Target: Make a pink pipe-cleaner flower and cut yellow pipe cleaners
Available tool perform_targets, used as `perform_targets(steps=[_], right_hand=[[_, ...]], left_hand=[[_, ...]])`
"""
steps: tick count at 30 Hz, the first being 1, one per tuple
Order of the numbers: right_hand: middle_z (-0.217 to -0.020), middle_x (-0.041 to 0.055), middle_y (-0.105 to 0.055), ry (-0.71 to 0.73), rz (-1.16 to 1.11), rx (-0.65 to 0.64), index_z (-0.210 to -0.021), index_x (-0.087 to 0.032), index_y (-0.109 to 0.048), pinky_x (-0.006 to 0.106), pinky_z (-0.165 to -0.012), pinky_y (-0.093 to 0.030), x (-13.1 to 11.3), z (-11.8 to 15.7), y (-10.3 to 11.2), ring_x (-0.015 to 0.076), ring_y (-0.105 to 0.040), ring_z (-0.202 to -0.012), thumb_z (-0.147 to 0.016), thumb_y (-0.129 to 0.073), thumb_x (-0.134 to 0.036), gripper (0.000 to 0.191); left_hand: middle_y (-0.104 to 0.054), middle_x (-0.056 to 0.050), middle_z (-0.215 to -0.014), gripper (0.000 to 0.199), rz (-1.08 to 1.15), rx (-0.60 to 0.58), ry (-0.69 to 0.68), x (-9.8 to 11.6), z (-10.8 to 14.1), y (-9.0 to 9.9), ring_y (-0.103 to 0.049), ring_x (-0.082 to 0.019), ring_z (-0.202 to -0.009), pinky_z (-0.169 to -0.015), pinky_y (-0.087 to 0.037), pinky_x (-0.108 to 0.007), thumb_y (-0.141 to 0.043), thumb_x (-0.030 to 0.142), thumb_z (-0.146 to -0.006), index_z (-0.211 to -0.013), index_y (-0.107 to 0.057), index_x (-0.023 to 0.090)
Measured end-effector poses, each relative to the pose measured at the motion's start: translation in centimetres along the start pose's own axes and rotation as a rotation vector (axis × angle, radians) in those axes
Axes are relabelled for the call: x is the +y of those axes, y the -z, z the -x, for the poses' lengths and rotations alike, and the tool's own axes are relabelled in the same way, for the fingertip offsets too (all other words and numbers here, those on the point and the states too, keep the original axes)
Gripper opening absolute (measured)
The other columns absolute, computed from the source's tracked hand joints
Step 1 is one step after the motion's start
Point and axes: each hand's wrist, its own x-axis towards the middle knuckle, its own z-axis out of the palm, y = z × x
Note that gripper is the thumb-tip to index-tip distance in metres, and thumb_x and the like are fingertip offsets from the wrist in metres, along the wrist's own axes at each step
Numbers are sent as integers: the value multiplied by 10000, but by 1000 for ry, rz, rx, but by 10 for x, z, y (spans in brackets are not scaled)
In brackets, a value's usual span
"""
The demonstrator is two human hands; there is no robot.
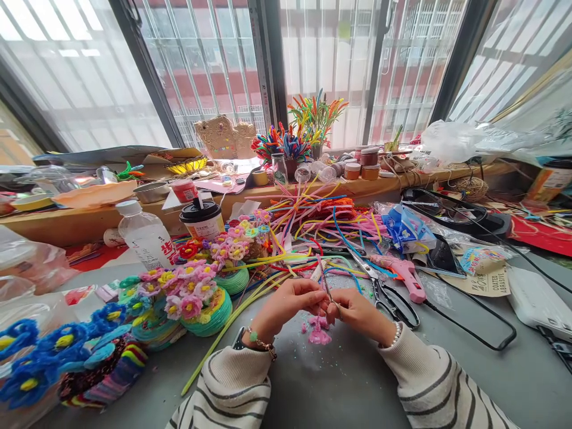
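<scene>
My left hand (pixel 297 300) and my right hand (pixel 353 313) meet above the grey table, fingertips nearly touching. A slim metal tool, seemingly small scissors (pixel 328 286), rises from my right fingers, its loop partly hidden by them. My left fingers are pinched together; whatever lies between them is too small or covered to make out. Just under both hands, a fluffy pink pipe-cleaner piece (pixel 319 335) rests on the tabletop among tiny pink and glittery scraps. Big black-handled scissors (pixel 393 301) lie to the right of my right hand, beside a pink glue gun (pixel 404 277).
Finished pipe-cleaner flowers (pixel 187 292) crowd the left, near a water bottle (pixel 143 235) and a lidded cup (pixel 203 220). Loose pipe cleaners (pixel 313 220) are heaped ahead. The glue gun's black cable (pixel 482 339) loops across the right. Jars (pixel 370 164) line the sill.
</scene>
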Motion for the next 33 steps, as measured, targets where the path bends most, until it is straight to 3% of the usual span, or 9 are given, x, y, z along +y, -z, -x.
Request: perform_targets(steps=[8, 20, 27, 33], right_hand=[[-696, 21, -523, 19, 23, -92, -679, -157, -496, 252, -607, -361, -7, 3, 4, 138, -458, -654, -706, -115, -668, 638], [-502, 17, -528, 60, -15, 24, -418, -149, -508, 239, -573, -359, -1, -1, 1, 121, -499, -544, -720, -258, -637, 626], [-657, 30, -551, 60, 16, -25, -599, -144, -560, 250, -590, -368, -4, 1, 3, 135, -492, -630, -716, -151, -660, 669], [-604, 27, -541, 38, 22, -18, -526, -151, -594, 239, -577, -378, -3, 0, 4, 131, -501, -617, -729, -289, -616, 592]], left_hand=[[-587, -11, -594, 246, -15, -79, 18, 1, 1, 0, -534, -95, -555, -571, -410, -213, -595, 347, -637, -654, -588, 102], [-559, 9, -572, 254, 22, -18, 23, -1, -1, 2, -507, -81, -524, -537, -382, -206, -607, 347, -622, -646, -562, 98], [-587, -17, -587, 253, -25, -95, 38, 0, 1, 0, -528, -101, -545, -539, -390, -214, -588, 354, -639, -649, -567, 102], [-580, -12, -576, 268, -42, -89, 58, -1, 1, -1, -528, -102, -540, -541, -388, -215, -595, 366, -626, -653, -570, 100]])
